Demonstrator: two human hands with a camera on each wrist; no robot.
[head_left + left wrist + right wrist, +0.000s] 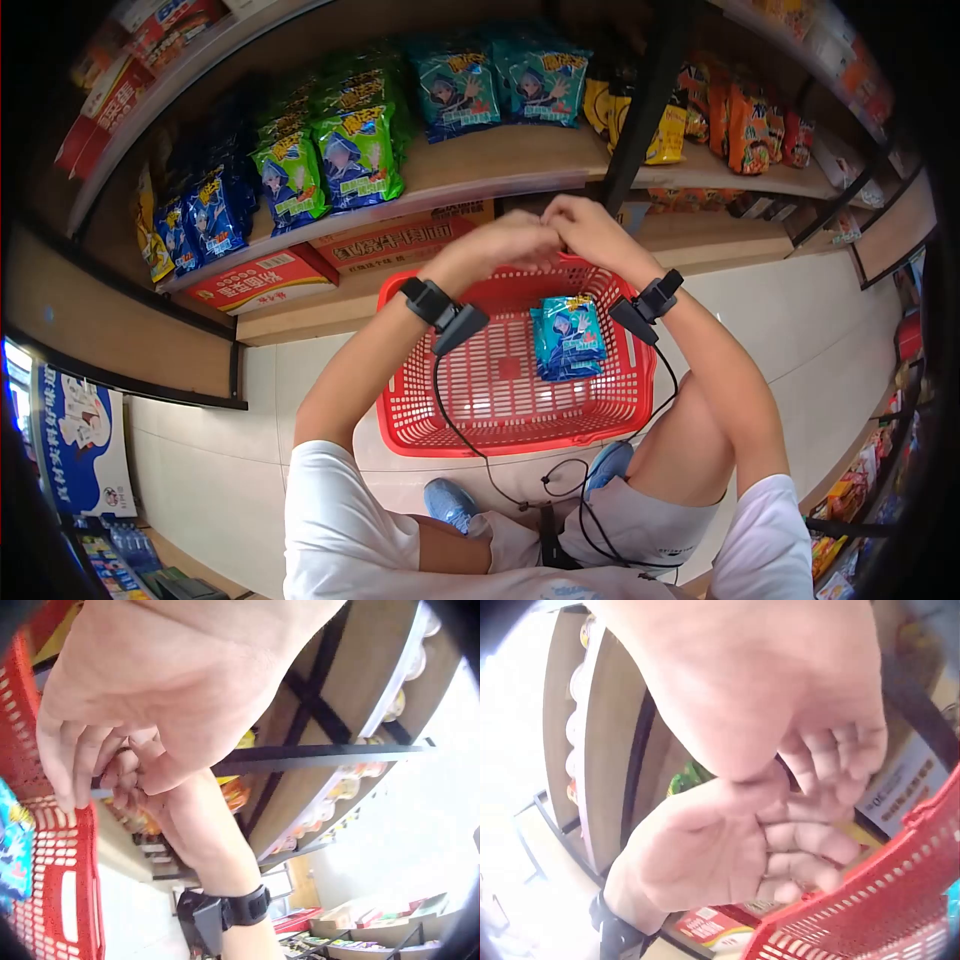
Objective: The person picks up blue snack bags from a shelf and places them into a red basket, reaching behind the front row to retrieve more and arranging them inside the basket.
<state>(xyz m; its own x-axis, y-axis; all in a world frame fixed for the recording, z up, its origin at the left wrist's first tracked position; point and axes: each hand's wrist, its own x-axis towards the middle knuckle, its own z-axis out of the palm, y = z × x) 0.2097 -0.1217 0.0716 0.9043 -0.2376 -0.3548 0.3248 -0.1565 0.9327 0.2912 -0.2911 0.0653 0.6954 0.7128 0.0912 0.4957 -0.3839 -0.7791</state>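
Observation:
In the head view my two hands meet over the far rim of a red plastic basket (393, 425). The left hand (515, 240) has its palm turned up and its fingers loosely bent, as the right wrist view shows. My right hand (590, 228) touches it around the thumb side, its own fingers loosely curled. No object shows between them. Inside the basket, toward its right side, lies a small stack of teal snack bags (570, 340) with a hooded cartoon figure. From the left wrist, the right hand (127, 776) appears partly hidden behind the left hand (165, 682).
A shelf ahead carries green snack bags (355, 155), dark blue bags (212, 212), more teal bags (545, 85) and orange packs (750, 130). Cartons (270, 285) stand below it. A black upright post (640, 110) divides the shelf. A cable hangs from the wrist cameras across the basket.

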